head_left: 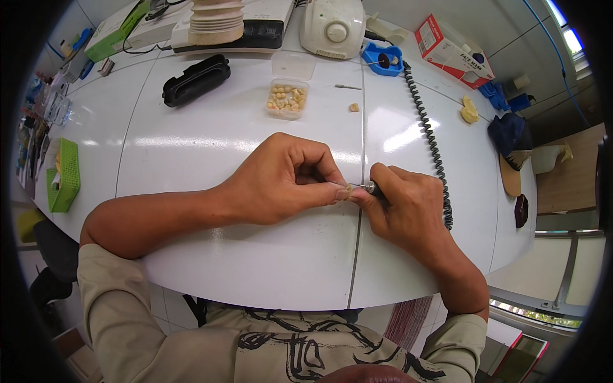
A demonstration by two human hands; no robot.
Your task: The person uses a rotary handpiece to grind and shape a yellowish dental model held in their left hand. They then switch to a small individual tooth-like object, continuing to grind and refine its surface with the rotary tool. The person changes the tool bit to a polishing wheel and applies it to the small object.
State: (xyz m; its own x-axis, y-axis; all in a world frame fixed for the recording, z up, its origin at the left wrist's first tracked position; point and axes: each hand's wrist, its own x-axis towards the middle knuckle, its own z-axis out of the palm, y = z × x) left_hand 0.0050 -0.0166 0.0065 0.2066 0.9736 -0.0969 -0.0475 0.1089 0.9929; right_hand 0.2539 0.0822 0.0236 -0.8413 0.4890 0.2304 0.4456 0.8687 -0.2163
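Over the white table, my left hand [281, 182] pinches a small yellowish tooth-like piece [348, 188] between thumb and forefinger, which partly cover it. My right hand [408, 201] wraps round a rotary handpiece [370, 187] whose thin metal tip meets the piece. The fingertips of both hands come together there. A dark coiled cord [424, 121] runs from the back of the table to beside my right wrist. Beyond my hands sits a clear plastic box [287, 117], lid raised, with several tooth-like pieces inside. A loose piece [354, 108] and a slim metal bur [348, 87] lie right of it.
A black case [196, 80] lies at the back left, near a unit with a beige ribbed hose [217, 22]. Behind stand a white control box [333, 32], blue holder [382, 60] and red-white carton [452, 51]. A green basket [64, 175] is left; a cap [511, 140] is right.
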